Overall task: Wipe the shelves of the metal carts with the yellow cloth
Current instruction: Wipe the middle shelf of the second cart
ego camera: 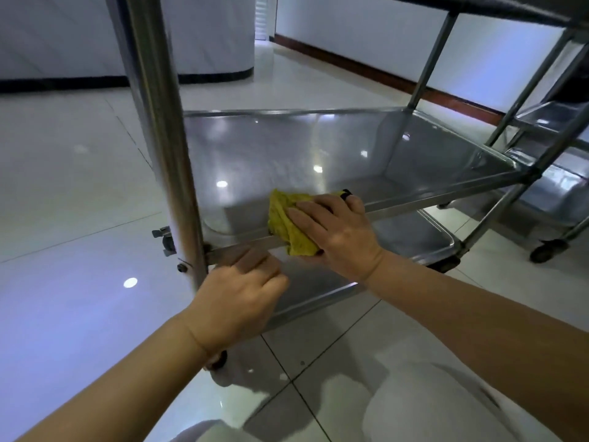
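Your right hand (338, 232) is lying over the yellow cloth (288, 223), fingers (306, 215) fairly straight and spread, pressing the crumpled cloth against the front rim of the middle shelf (318, 154) of the near metal cart (159, 122). The cloth is draping over that rim, part of it lying on the shelf surface and part hanging down the front edge. A dark ring (346, 194) is showing on one finger of that hand.

Your left hand (237, 301) is sitting lower and to the left, just beside the cart's front upright post, its fingers curling around the front rail of the same shelf and gripping it. The two hands are near each other but not touching.

Below the middle shelf, the cart's bottom shelf (414, 237) is showing, and a caster wheel (218, 360) is peeking out behind your left wrist. A second metal cart (554, 186) is standing to the right on the glossy tiled floor (79, 202).
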### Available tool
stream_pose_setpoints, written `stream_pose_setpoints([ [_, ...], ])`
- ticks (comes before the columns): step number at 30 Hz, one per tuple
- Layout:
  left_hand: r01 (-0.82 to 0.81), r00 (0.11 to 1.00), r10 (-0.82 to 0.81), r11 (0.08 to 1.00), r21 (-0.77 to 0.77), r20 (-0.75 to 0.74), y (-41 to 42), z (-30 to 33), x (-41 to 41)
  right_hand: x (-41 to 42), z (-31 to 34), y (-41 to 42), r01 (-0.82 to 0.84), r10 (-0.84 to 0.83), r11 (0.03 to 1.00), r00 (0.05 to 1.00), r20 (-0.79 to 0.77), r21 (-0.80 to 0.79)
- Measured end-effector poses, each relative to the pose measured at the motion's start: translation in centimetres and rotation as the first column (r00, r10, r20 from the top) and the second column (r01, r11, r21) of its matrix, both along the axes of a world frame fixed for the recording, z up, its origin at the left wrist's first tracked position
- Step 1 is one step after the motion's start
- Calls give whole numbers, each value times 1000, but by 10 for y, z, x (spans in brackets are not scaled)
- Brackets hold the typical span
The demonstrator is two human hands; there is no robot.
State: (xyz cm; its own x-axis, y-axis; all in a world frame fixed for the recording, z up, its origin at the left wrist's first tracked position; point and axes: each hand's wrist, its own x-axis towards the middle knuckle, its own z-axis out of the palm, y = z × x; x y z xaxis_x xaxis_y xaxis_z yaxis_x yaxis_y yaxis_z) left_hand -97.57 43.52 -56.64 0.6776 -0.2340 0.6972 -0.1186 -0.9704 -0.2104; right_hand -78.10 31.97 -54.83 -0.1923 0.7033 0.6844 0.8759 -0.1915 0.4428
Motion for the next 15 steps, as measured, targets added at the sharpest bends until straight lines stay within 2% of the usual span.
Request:
stream_pose_setpoints([
  [9,-84,994,82,996,-26,-76,-67,15,126,119,-8,-60,-57,62,993,997,-52,105],
  [15,-54,998,50,996,-71,-49,-123,26,225,219,-11,-118,-42,52,989,996,-69,139],
])
